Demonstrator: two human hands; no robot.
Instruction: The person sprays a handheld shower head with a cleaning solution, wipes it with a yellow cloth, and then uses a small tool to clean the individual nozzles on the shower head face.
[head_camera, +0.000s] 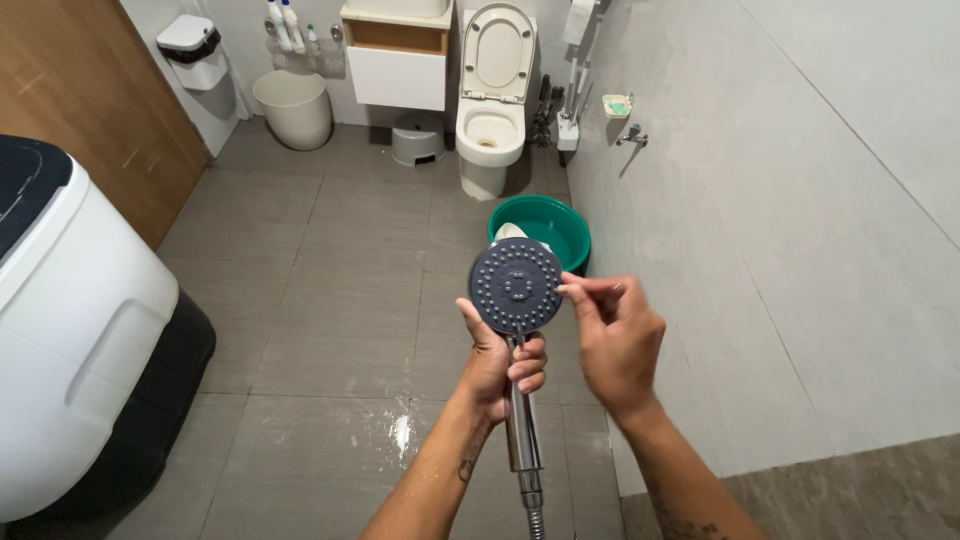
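Note:
My left hand grips the chrome handle of a shower head, holding it upright with its round dark-grey nozzle face turned toward me. My right hand is at the right rim of that face, thumb and forefinger pinched against the edge. The metal hose runs down out of view at the bottom edge. Both forearms rise from the bottom of the view.
A green basin stands on the grey tiled floor behind the shower head. Farther back are a white toilet with its lid up, a white bucket and a small cabinet. A white washing machine fills the left. A grey wall is on the right.

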